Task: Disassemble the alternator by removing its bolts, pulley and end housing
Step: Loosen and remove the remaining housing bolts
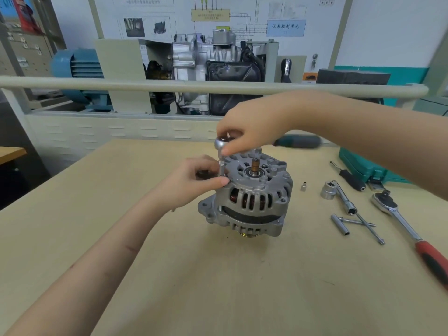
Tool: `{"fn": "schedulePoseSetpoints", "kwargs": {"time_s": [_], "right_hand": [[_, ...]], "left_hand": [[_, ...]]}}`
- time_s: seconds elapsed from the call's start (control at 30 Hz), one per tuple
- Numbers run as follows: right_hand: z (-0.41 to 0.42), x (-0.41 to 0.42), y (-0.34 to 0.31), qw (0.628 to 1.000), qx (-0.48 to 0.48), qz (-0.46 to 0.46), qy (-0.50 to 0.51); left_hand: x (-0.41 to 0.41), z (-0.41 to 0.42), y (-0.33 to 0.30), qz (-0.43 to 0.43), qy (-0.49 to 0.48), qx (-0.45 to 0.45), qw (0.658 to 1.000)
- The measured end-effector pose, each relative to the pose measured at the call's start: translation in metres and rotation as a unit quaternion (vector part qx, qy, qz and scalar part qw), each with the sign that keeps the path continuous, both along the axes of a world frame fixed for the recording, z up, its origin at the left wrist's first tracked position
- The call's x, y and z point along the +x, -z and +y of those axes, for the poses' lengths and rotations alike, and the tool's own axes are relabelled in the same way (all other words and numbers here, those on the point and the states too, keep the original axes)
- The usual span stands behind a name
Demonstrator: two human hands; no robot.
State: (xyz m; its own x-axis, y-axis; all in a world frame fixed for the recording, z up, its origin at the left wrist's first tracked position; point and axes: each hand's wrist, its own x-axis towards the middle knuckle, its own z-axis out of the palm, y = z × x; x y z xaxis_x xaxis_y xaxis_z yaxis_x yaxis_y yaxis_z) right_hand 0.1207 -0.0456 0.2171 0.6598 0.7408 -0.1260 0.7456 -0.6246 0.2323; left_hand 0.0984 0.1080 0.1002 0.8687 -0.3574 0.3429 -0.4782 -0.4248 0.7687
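Workshop bench [145,275] is holding the alternator [247,202] mid-table. I'm pinching the ratchet [221,143] head with my right hand [249,127], left hand [194,180] pinching its socket [221,169]. Tilting it could round the bolt.

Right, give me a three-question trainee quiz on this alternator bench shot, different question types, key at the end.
1. True or false: the alternator stands on the table with its pulley end facing down.
2. Multiple choice: what does the right hand hold? A) the head of a small ratchet standing on a socket extension at the housing's edge; B) the red-handled ratchet; C) the loose small socket.
3. Fill in: the left hand pinches the socket extension just above the ____ it sits on.

Key: 1 true; 2 A; 3 bolt.
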Motion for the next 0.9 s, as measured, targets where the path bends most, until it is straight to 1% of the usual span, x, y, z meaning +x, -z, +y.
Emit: {"fn": "schedulePoseSetpoints", "kwargs": {"time_s": [0.07, 0.17, 0.27, 0.33, 0.4, 0.57, 0.63, 0.73, 0.8, 0.87, 0.9], "right_hand": [[-0.001, -0.002, -0.001, 0.999, 0.019, 0.023, -0.022], [-0.001, -0.002, 0.0, 0.999, 0.026, 0.022, -0.041], [0.001, 0.0, 0.004, 1.0, 0.014, -0.026, -0.008], [0.002, 0.003, 0.007, 0.999, 0.026, -0.027, 0.014], [0.001, 0.005, 0.007, 0.999, 0.049, -0.014, 0.009], [-0.003, 0.001, 0.0, 0.998, 0.056, 0.029, -0.016], [-0.006, 0.001, 0.001, 0.998, 0.059, 0.036, -0.012], [-0.008, 0.001, 0.006, 0.999, 0.047, 0.015, 0.005], [-0.004, 0.003, 0.009, 0.999, 0.038, -0.02, 0.019], [0.001, 0.003, 0.01, 0.998, 0.031, -0.045, 0.017], [0.003, 0.003, 0.009, 0.999, 0.029, -0.038, 0.01]], "left_hand": [[0.001, 0.003, -0.002, 0.012, 0.02, 0.013, 1.0], [0.0, 0.001, 0.002, -0.007, -0.014, -0.017, 1.0], [-0.001, -0.004, 0.006, -0.018, -0.045, -0.041, 0.998], [0.0, -0.006, 0.007, -0.024, -0.056, -0.041, 0.997], [0.0, -0.007, 0.007, -0.032, -0.058, -0.042, 0.997], [0.001, -0.001, 0.001, -0.002, 0.009, -0.02, 1.0], [0.001, 0.0, 0.0, 0.001, 0.013, -0.02, 1.0], [0.002, -0.006, 0.004, -0.027, -0.034, -0.032, 0.999], [0.002, -0.01, 0.008, -0.043, -0.066, -0.042, 0.996], [0.002, -0.011, 0.007, -0.043, -0.077, -0.049, 0.995], [0.001, -0.009, 0.006, -0.04, -0.073, -0.044, 0.996]]}}
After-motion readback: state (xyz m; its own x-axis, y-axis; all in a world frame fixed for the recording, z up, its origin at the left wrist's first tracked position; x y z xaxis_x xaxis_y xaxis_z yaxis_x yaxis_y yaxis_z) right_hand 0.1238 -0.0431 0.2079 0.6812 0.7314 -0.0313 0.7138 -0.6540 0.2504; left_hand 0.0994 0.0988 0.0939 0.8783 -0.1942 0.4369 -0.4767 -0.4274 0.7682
